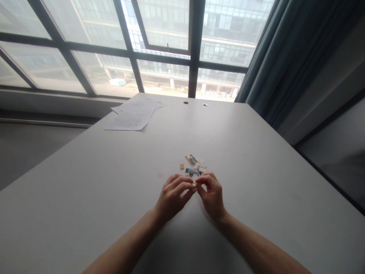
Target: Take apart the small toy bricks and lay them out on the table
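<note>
Between my two hands is a small cream-yellow toy brick piece [194, 184], pinched at the fingertips. My left hand [174, 193] closes on its left side with thumb and fingers. From the other side my right hand [211, 194] pinches it too. Fingers cover most of the piece, so its full shape is hidden. Just beyond the fingertips lie grey toy bricks [192, 171] and white studded bricks [201, 165]. A yellow brick [181, 166] sits apart at the left of this pile, and a longer yellow brick [188, 159] rests at its far side.
Printed paper sheets [129, 117] lie at the far left of the white table [242, 160]. Two round holes, one of them a dark cable hole [186, 102], are near its far edge. Windows stand behind, with a blue-grey curtain [273, 57] at the right.
</note>
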Demonstrator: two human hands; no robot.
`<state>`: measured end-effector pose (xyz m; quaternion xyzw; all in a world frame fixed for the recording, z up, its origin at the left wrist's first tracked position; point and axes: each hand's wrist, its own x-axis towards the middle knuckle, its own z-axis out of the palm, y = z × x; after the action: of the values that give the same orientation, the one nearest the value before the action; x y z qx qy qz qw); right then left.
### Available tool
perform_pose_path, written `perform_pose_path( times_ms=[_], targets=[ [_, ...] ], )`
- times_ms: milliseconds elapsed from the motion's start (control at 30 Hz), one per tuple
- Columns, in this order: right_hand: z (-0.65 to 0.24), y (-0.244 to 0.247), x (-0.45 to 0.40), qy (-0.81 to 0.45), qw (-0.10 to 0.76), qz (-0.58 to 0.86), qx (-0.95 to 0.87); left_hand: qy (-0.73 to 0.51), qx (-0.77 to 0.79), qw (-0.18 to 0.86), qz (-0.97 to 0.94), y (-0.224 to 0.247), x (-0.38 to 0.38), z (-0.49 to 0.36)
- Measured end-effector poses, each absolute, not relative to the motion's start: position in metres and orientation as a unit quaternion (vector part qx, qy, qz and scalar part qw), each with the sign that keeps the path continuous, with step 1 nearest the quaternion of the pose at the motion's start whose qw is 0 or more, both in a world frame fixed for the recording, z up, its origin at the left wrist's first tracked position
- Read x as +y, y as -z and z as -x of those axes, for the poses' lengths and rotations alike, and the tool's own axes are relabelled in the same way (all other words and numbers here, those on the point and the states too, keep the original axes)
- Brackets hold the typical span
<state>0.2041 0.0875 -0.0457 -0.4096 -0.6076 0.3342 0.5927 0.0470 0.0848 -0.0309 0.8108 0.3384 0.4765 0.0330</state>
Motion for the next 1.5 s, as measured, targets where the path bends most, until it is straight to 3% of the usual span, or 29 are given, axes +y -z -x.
perform_pose_path(
  times_ms=[467, 1100, 1267, 1500],
  targets=[
    [-0.2025, 0.0475, 0.087, -0.469, 0.613, 0.365, -0.52, -0.469, 0.347, 0.003, -0.812, 0.0336, 0.0847, -0.0482],
    [-0.2037, 0.0431, 0.084, -0.616, 0.536, 0.297, -0.494, -0.459, 0.358, -0.009, -0.813, 0.0367, 0.0849, -0.0484],
    [-0.204, 0.044, 0.0841, -0.608, 0.53, 0.295, -0.512, -0.457, 0.362, -0.023, -0.812, 0.0333, 0.0839, -0.0491],
    [-0.2014, 0.0502, 0.0841, -0.488, 0.551, 0.372, -0.566, -0.439, 0.352, -0.009, -0.827, 0.0348, 0.0846, -0.0483]
  ],
)
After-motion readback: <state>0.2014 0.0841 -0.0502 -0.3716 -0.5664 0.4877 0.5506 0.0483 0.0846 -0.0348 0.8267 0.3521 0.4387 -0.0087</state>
